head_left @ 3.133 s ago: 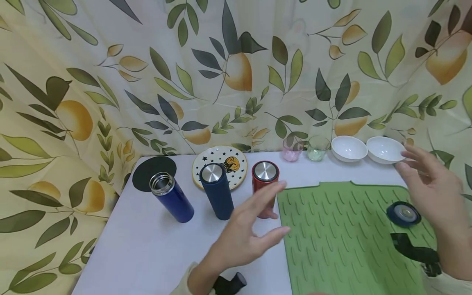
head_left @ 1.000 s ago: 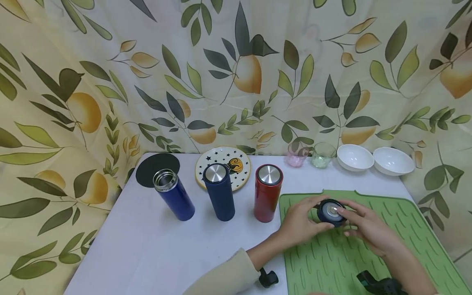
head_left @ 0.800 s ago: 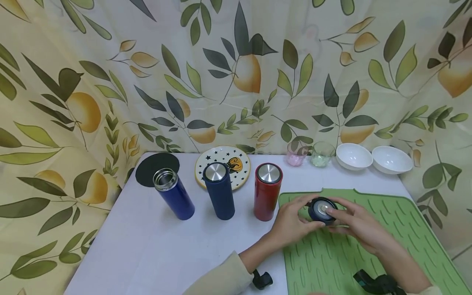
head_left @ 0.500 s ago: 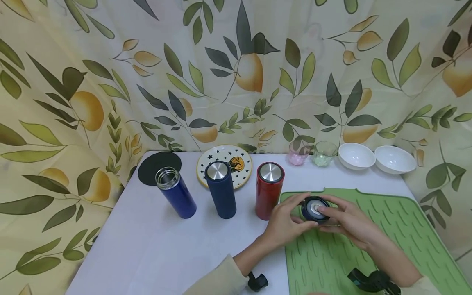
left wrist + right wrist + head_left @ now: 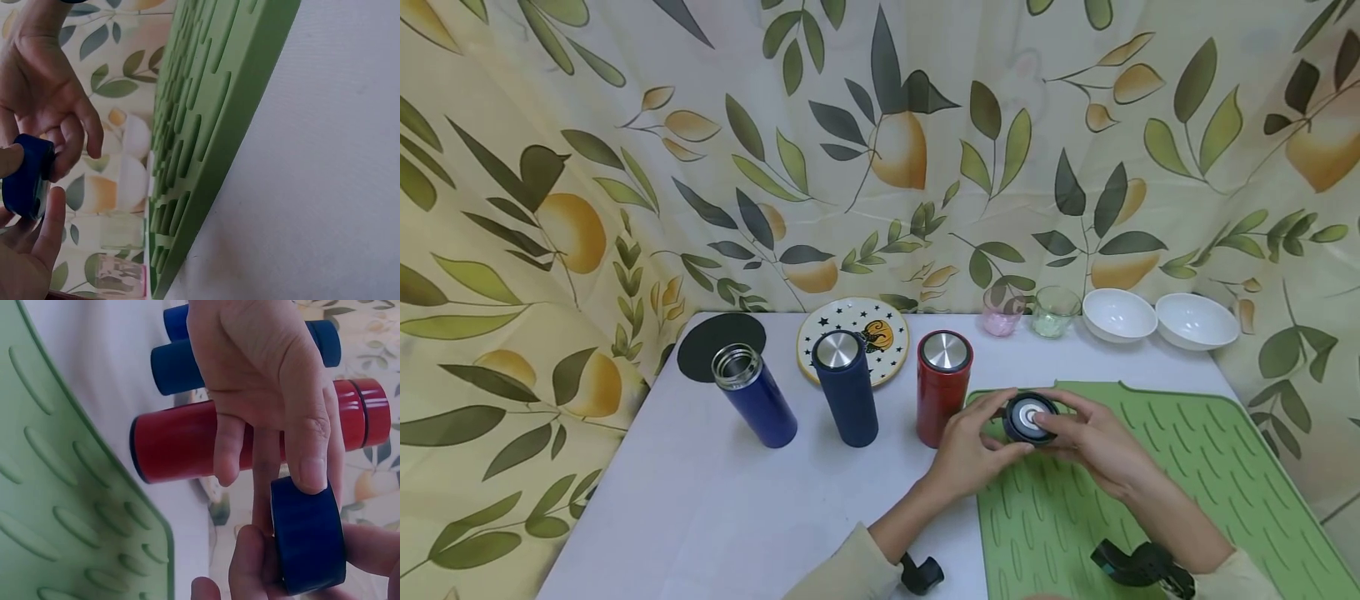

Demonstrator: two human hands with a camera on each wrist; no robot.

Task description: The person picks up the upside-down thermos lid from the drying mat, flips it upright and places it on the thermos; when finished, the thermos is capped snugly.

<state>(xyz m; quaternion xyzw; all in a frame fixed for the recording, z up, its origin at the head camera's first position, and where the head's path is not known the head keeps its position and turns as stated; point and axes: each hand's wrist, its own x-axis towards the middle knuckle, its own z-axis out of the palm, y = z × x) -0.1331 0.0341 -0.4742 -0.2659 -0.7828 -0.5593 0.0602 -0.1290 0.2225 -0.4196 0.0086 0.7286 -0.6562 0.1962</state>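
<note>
Over the left part of the green mat [image 5: 1150,467], both hands hold a dark blue bottle lid [image 5: 1019,418], its round pale inner side tilted up. My left hand [image 5: 964,454] grips the lid's left side between thumb and fingers. From the right, my right hand [image 5: 1105,446] holds it with the thumb on the inner disc. The lid's smooth blue side [image 5: 309,540] shows in the right wrist view. To the left stands an uncapped blue bottle [image 5: 758,410], its steel mouth open. A capped navy bottle [image 5: 848,400] and a capped red bottle [image 5: 942,387] stand between.
Behind the bottles lie a black round mat [image 5: 707,342] and a star-patterned plate [image 5: 816,333]. Along the back stand a pink glass [image 5: 1002,315], a green glass [image 5: 1054,313] and two white bowls [image 5: 1118,317] [image 5: 1197,323]. A patterned curtain hangs behind the table.
Earlier the lid lay on the mat's right side with both hands apart from it. Now both hands hold it, and it has moved left, close beside the red bottle.
</note>
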